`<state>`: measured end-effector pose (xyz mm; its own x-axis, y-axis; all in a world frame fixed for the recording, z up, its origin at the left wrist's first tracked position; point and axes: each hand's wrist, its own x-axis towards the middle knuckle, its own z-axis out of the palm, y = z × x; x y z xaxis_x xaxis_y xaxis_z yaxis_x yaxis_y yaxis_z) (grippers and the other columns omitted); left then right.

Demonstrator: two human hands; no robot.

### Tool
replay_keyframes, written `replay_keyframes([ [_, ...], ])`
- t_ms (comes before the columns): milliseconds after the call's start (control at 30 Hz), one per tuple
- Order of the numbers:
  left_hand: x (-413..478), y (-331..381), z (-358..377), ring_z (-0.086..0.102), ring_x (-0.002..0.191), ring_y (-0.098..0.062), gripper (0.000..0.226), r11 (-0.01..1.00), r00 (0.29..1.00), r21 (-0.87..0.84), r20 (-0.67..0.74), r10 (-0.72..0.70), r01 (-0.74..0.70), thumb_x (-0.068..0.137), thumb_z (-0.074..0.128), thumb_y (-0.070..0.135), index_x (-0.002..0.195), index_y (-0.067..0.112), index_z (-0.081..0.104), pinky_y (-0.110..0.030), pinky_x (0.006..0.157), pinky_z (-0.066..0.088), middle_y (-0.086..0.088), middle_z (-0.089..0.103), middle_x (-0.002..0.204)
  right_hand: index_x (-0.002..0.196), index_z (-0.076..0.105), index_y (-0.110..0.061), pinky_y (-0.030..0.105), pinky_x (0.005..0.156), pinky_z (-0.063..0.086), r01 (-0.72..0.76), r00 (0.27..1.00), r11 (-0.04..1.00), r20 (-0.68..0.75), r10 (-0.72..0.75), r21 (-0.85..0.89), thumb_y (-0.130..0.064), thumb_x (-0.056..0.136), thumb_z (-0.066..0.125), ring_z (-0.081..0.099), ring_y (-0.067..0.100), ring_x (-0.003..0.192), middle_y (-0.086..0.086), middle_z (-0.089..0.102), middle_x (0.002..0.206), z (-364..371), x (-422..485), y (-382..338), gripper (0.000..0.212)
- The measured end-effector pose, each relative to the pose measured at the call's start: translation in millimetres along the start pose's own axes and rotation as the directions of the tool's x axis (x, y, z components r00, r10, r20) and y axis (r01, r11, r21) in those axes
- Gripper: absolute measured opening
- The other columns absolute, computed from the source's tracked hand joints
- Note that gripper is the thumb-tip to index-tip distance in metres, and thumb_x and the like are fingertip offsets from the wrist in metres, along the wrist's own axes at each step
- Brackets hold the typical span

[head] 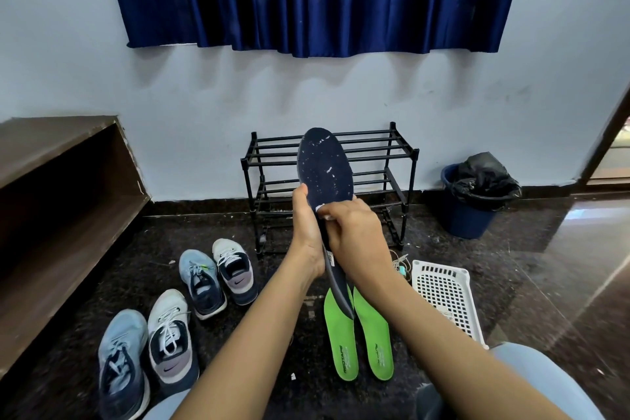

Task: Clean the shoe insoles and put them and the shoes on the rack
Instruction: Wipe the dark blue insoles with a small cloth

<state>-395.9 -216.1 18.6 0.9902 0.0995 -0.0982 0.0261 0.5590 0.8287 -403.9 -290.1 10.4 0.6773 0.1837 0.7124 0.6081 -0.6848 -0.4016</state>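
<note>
- The navy insole (325, 164) is held up in the air in front of the rack (392, 153), long axis near upright, toe end up, heel down towards the person.
- The left hand (306, 232) grips its left edge at mid-length.
- The right hand (354, 235) curls round a small white cloth (322, 207), pressing it on the insole.
- Two green insoles (341, 337) lie side by side on the floor below.
- Four shoes (204, 280) stand to the left.
- A white basket (443, 293) and a blue bin (467, 215) sit to the right.
</note>
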Motion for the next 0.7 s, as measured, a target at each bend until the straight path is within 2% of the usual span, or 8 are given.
replay_keyframes([
  [133,0,3,-2,0.067,0.082,-0.02,0.061,1.0,1.0,0.023,-0.018,0.012,-0.012,0.099,0.024,0.048,0.095,0.008,0.07,-0.03,0.076,0.052,-0.007,0.073,0.09,0.08,0.073,-0.007,0.028,0.066,0.05,0.046,0.998,0.999,0.037,-0.046,0.0,0.0,0.067,0.056,0.063,0.027,0.072,0.007,0.07,0.074,0,-3,-2,0.022],
  [200,-3,-1,2,0.067,0.083,-0.017,0.053,1.0,1.0,0.007,-0.017,0.012,-0.011,0.1,0.026,0.045,0.095,0.013,0.068,-0.027,0.074,0.053,-0.003,0.072,0.089,0.081,0.073,-0.007,0.03,0.066,0.051,0.016,1.0,1.0,0.016,-0.016,-0.002,-0.001,0.07,0.055,0.063,0.028,0.074,0.008,0.07,0.075,-2,4,3,0.022],
  [333,-10,-8,12,0.068,0.077,-0.014,0.05,0.996,0.995,-0.029,0.056,-0.085,0.087,0.1,0.028,0.046,0.091,0.016,0.068,-0.025,0.071,0.053,0.0,0.072,0.082,0.083,0.072,-0.005,0.031,0.066,0.051,-0.052,0.998,0.998,-0.028,0.05,-0.044,0.0,0.072,0.054,0.062,0.03,0.074,0.009,0.071,0.076,-5,13,13,0.022],
  [467,-10,-5,11,0.067,0.077,-0.015,0.052,0.997,0.995,-0.017,0.053,-0.079,0.08,0.1,0.028,0.047,0.091,0.015,0.068,-0.026,0.073,0.052,-0.001,0.072,0.083,0.084,0.073,-0.006,0.029,0.068,0.05,-0.042,0.999,0.999,-0.031,0.041,-0.016,0.0,0.071,0.054,0.062,0.029,0.074,0.008,0.071,0.076,-5,10,8,0.024],
  [533,-5,-1,5,0.067,0.083,-0.018,0.055,0.998,0.998,-0.011,0.004,-0.058,0.059,0.099,0.028,0.048,0.094,0.013,0.069,-0.028,0.075,0.052,-0.003,0.072,0.088,0.082,0.073,-0.007,0.028,0.069,0.051,-0.013,1.0,1.0,-0.015,0.013,0.02,0.001,0.069,0.055,0.063,0.028,0.073,0.007,0.071,0.075,-3,5,3,0.024],
  [600,-2,3,-2,0.067,0.092,-0.024,0.064,0.998,0.998,0.025,-0.043,-0.051,0.052,0.097,0.026,0.052,0.105,0.007,0.07,-0.031,0.081,0.052,-0.01,0.073,0.102,0.082,0.074,-0.008,0.028,0.07,0.05,0.01,1.0,0.998,0.026,-0.011,0.056,0.001,0.068,0.056,0.064,0.027,0.074,0.007,0.072,0.077,-1,-1,-1,0.024],
  [700,-2,5,-5,0.068,0.097,-0.026,0.072,0.997,0.998,0.067,-0.052,-0.044,0.047,0.097,0.024,0.055,0.112,0.001,0.069,-0.033,0.087,0.051,-0.015,0.072,0.11,0.083,0.074,-0.009,0.03,0.071,0.05,0.032,0.997,0.997,0.064,-0.037,0.07,0.002,0.068,0.058,0.063,0.027,0.077,0.006,0.071,0.078,1,-5,-2,0.025],
])
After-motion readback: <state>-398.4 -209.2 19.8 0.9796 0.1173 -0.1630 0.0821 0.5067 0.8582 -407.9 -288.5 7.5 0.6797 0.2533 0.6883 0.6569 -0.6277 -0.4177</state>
